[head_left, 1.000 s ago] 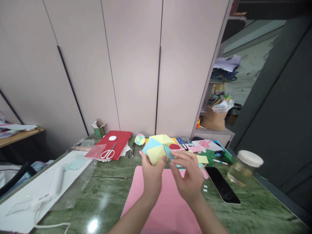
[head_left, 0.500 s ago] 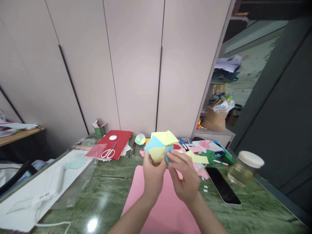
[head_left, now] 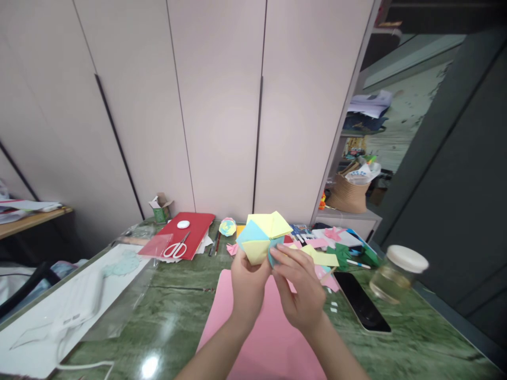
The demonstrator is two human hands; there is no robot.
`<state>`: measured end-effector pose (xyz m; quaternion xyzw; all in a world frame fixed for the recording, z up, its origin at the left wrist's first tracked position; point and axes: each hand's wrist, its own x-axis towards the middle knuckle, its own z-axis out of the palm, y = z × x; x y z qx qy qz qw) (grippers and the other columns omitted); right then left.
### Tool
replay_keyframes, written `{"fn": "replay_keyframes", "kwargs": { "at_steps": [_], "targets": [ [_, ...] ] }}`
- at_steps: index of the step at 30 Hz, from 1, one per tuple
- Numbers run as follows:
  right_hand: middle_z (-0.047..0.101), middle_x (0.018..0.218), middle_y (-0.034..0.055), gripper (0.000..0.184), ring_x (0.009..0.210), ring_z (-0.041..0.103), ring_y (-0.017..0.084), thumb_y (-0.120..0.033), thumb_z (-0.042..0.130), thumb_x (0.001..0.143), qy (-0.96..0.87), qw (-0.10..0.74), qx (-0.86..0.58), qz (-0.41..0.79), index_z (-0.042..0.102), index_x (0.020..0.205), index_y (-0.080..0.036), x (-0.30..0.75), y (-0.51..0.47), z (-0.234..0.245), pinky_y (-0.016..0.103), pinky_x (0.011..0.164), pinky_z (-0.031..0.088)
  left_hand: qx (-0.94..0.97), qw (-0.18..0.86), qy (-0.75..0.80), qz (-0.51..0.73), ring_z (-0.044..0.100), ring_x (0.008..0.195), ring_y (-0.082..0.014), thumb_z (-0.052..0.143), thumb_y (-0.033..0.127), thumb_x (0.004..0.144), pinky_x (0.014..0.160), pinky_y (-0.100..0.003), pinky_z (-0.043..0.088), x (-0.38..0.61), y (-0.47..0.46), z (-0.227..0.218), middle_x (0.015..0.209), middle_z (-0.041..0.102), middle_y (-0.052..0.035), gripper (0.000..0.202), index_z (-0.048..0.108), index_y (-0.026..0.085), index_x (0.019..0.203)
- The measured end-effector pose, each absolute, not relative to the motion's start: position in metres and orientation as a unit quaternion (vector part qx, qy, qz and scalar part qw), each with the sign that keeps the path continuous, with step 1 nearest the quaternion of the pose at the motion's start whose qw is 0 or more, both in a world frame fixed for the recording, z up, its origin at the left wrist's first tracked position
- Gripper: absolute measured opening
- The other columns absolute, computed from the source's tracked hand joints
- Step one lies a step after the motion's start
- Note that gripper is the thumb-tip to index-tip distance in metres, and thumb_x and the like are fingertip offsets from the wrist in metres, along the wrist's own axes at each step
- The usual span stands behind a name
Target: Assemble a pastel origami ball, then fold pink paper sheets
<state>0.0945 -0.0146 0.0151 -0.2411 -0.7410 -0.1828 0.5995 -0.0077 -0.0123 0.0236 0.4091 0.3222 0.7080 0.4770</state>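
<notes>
While the left hand (head_left: 247, 285) grips its lower left side, the faceted folded-paper piece of pale yellow and light blue panels (head_left: 255, 231) is held up in front of the person, above the far end of a plain pink sheet (head_left: 273, 338) that lies on the green marbled tabletop (head_left: 174, 311). The left thumb bends across the front, below a yellow panel, and the left fingers go out of sight behind the paper, so that hand is closed on the piece. The right hand (head_left: 301, 285) comes in from the other side, its bent fingertips laid on a light blue flap at the piece's lower right; the thumb is drawn up close beneath them, and I cannot tell whether the flap is pinched between. The two hands are close together, both forearms reaching over the pink sheet. To the right of the right hand, yellow paper strips (head_left: 327, 259), cut or crumpled dark green paper (head_left: 339, 254) and a pink paper bow-like shape (head_left: 335, 233) lie in a loose cluster, with a black-screened phone (head_left: 362, 301) nearer the person and a clear lidded jar of pale yellowish liquid (head_left: 390, 285) beyond it. On the left, white-handled scissors (head_left: 176, 250) and a small white round object (head_left: 182, 224) rest on a flat red folder-like sheet (head_left: 198, 222), and a round multicoloured paper disc (head_left: 227, 227) stands between that and the held piece
</notes>
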Motion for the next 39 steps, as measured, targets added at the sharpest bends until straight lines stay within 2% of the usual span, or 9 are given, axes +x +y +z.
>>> {"fn": "replay_keyframes", "kwargs": {
  "at_steps": [10,25,31,34,39],
  "targets": [
    [0.068,0.101,0.0105,0.030,0.105,0.059,0.024,0.001,0.050,0.074,-0.746,0.590,-0.249,-0.180,0.055,0.096,-0.019,0.095,-0.017,0.018,0.043,0.082,0.047,0.410,0.471,0.334,0.706,0.064,0.079,-0.0166,0.070,0.020,0.069,0.075,-0.027,0.048,-0.008,-0.014,0.027,0.083,0.068,-0.0030,0.024,0.058,0.016,0.090],
    [0.068,0.102,0.0062,0.026,0.101,0.057,0.022,-0.001,0.051,0.076,-0.729,0.592,-0.295,-0.177,0.056,0.090,-0.022,0.095,-0.018,0.016,0.041,0.082,0.044,0.426,0.472,0.330,0.698,0.065,0.082,-0.0177,0.068,0.021,0.072,0.072,-0.027,0.050,-0.008,-0.013,0.023,0.089,0.069,-0.0044,0.025,0.059,0.016,0.095],
    [0.068,0.103,0.0067,0.026,0.100,0.058,0.023,-0.003,0.052,0.076,-0.718,0.598,-0.308,-0.179,0.056,0.092,-0.023,0.099,-0.019,0.019,0.042,0.083,0.044,0.444,0.508,0.220,0.704,0.063,0.087,-0.0192,0.067,0.021,0.074,0.078,-0.028,0.047,-0.008,-0.013,0.014,0.091,0.069,-0.0059,0.017,0.064,0.014,0.090],
    [0.068,0.104,0.0068,0.025,0.103,0.057,0.023,-0.003,0.051,0.077,-0.719,0.594,-0.314,-0.178,0.055,0.092,-0.022,0.099,-0.019,0.019,0.042,0.084,0.043,0.425,0.526,0.182,0.713,0.063,0.083,-0.0193,0.064,0.024,0.078,0.076,-0.029,0.048,-0.008,-0.011,0.010,0.088,0.069,-0.0058,0.013,0.065,0.014,0.087],
    [0.068,0.103,0.0068,0.024,0.102,0.057,0.023,-0.002,0.052,0.076,-0.721,0.585,-0.318,-0.189,0.056,0.089,-0.021,0.097,-0.020,0.018,0.041,0.085,0.042,0.381,0.532,0.232,0.719,0.063,0.074,-0.0172,0.065,0.027,0.077,0.071,-0.027,0.048,-0.008,-0.007,0.008,0.081,0.069,-0.0047,0.016,0.067,0.013,0.083]
  ]
}}
